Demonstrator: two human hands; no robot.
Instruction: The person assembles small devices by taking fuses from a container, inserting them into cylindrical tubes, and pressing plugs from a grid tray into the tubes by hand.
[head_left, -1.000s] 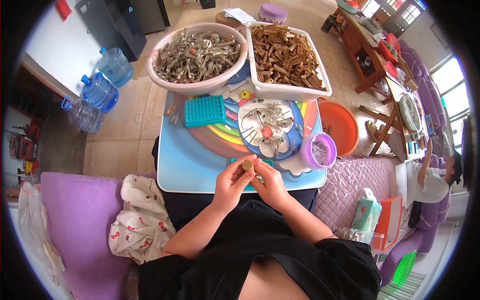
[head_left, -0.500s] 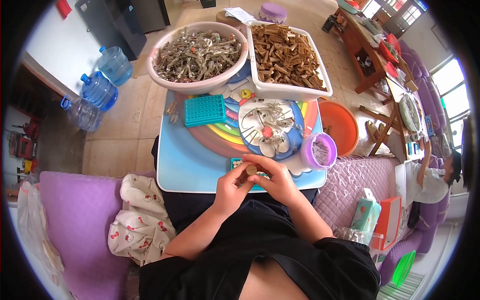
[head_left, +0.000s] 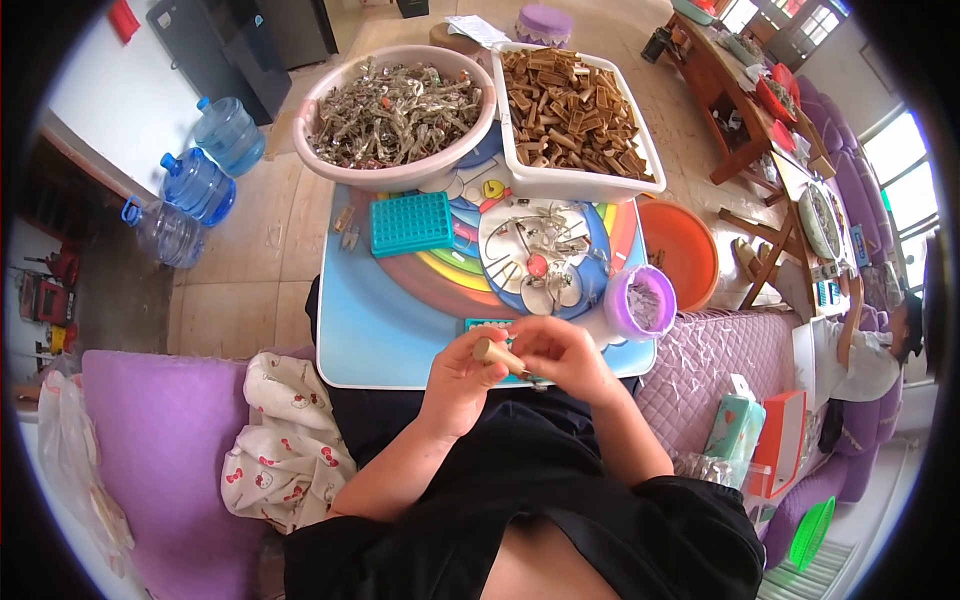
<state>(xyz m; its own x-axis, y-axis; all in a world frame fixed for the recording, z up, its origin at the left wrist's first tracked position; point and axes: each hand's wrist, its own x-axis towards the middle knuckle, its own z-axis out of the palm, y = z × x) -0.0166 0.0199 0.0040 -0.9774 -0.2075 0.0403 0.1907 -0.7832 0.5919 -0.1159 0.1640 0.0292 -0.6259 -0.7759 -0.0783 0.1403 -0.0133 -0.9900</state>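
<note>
Above the near edge of the table, my left hand (head_left: 458, 385) is closed round a small tan wooden cylinder (head_left: 490, 350), its round end tilted up to the left. Beside it, my right hand (head_left: 570, 365) has its fingers bent together at the cylinder's other end. A small dark, shiny piece shows under those fingertips, too small to name. Partly hidden behind the hands sits a teal tray (head_left: 480, 324). Farther off on the table lie loose thin metal and clear pieces (head_left: 550, 240) and another teal tray with rows of holes (head_left: 411, 223).
A pink basin (head_left: 310, 150) of tangled greyish pieces and a white tub (head_left: 650, 185) of brown wooden pieces stand at the table's far side. A purple container (head_left: 612, 310) stands right, near an orange tub (head_left: 700, 260). Another person (head_left: 865, 350) sits far right.
The wooden cylinder has turned from end-on to lying aslant in my left hand. My right fingers have shifted to its lower right end, where a dark piece now shows.
</note>
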